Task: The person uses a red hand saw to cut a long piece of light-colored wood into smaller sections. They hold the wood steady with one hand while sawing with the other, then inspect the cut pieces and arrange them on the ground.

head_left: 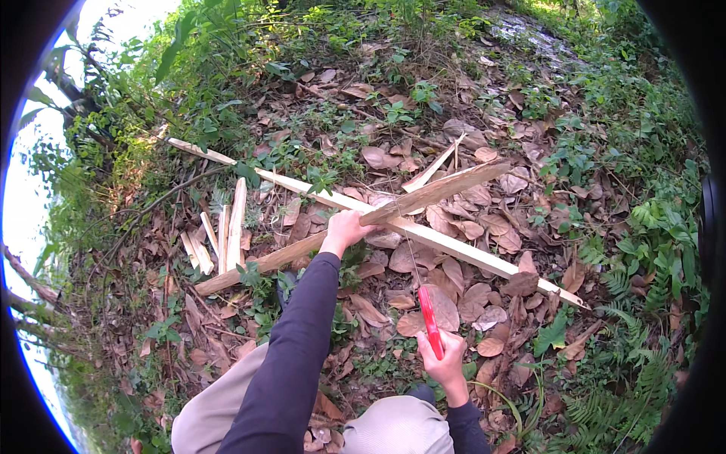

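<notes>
My left hand (pixel 348 229) is closed around a long rough wooden board (pixel 446 185), which slants from lower left to upper right. The board lies across a longer pale wooden strip (pixel 484 259). In my right hand (pixel 445 361) is the red handle of a hand saw (pixel 429 321). Its thin blade points away from me and meets the board just right of my left hand. How deep the blade sits in the wood is too small to tell.
Several short split wood pieces (pixel 236 223) lie at the left, and a pointed splinter (pixel 435 168) sits behind the board. Dry brown leaves (pixel 473 303) cover the ground. Green plants (pixel 643 242) grow around, with ferns at the right. My bent knees (pixel 397 427) are at the lower edge.
</notes>
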Available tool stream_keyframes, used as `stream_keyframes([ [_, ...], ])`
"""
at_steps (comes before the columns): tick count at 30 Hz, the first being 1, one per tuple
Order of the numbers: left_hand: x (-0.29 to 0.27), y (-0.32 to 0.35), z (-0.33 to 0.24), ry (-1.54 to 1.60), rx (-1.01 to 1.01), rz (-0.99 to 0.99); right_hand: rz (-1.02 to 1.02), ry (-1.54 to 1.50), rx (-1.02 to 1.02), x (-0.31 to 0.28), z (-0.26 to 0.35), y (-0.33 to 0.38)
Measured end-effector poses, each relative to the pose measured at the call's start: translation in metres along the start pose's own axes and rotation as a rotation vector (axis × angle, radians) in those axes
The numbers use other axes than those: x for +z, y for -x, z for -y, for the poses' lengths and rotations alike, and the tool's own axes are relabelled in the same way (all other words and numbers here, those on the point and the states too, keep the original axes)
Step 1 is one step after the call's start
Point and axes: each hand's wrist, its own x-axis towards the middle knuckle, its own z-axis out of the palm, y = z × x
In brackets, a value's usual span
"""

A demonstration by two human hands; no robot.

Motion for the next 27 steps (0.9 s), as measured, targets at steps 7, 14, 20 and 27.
stream_keyframes([
  [7, -0.008, 0.019, -0.022, -0.139, 0.111, 0.082, -0.015, -0.054, 0.083, -0.026, 0.035, 0.024],
  [14, -0.005, 0.019, -0.009, 0.079, -0.08, 0.327, 0.039, -0.09, 0.044, -0.038, 0.019, 0.019],
  [20, 0.006, 0.031, -0.027, 0.072, -0.037, 0.189, -0.047, -0.07, -0.011, -0.028, -0.011, 0.045],
  [27, 0.007, 0.036, -0.009, 0.116, -0.001, 0.216, -0.061, 0.003, 0.159, -0.035, 0.025, 0.031],
])
